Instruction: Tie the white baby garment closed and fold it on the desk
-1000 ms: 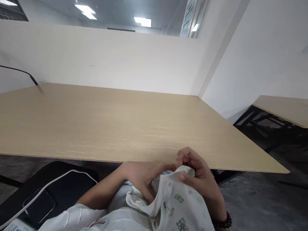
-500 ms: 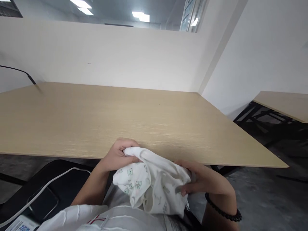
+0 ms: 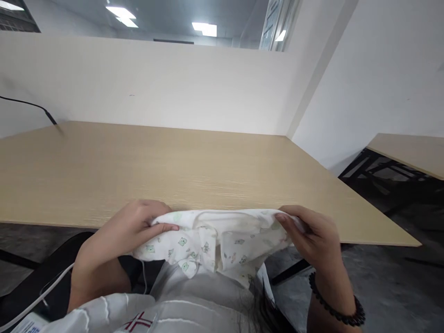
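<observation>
A small white cloth garment (image 3: 239,245) with a green animal print, perhaps baby clothing, is stretched sideways between my two hands at the front edge of the table (image 3: 194,162). Its lower part hangs in folds over my lap, and the exact cut cannot be made out. My left hand (image 3: 137,226) pinches its upper left corner, thumb on the near side. On the other end, my right hand (image 3: 312,236) grips the upper right corner between thumb and fingers. A black bead bracelet (image 3: 336,314) circles my right wrist.
A white wall (image 3: 180,83) with a window above it rises behind the table. A black cable (image 3: 29,102) reaches in from the far left. At right stands another table (image 3: 412,150) on black legs. A white cord (image 3: 38,296) runs beside me over something black.
My hands have moved apart, left hand leftward and right hand rightward. The garment has gone from a bunched heap to being spread wide with its upper edge pulled straight.
</observation>
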Available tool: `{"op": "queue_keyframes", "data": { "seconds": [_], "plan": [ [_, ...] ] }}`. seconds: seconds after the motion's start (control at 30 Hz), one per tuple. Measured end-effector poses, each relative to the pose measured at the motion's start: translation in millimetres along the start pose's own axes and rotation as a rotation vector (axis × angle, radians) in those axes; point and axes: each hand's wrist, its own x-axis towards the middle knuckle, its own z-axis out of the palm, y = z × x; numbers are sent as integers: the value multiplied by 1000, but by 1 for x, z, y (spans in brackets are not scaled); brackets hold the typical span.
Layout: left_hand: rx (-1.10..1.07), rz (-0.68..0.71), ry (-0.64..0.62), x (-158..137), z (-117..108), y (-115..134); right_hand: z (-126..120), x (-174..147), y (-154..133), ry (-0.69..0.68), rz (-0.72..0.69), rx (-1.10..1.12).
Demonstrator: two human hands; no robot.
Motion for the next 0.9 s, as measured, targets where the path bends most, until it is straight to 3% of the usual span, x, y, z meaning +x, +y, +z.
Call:
{"op": "queue_keyframes", "data": {
  "seconds": [0.1,0.2,0.33,0.43,0.53,0.63,0.73,0.9],
  "plan": [
    [-142,144,-5,1,-17,12,-17,2,-14,191,-83,-93],
    [-177,69,120,20,-37,15,-29,26,-22,324,-53,-130],
    [-42,-173,-114,88,-47,-25,-11,92,10,65,22,-221],
    [10,-304,-284,148,-28,-82,29,132,67,-194,153,-284],
    [46,-441,-342,179,3,-137,67,142,126,-472,318,-184],
    [-43,-563,-469,174,18,-175,81,130,174,-611,447,-73],
    [-132,-593,-557,155,11,-197,73,113,207,-675,527,-21],
    [-287,-699,-694,131,-11,-223,63,106,225,-668,506,-73]
  ]
}}
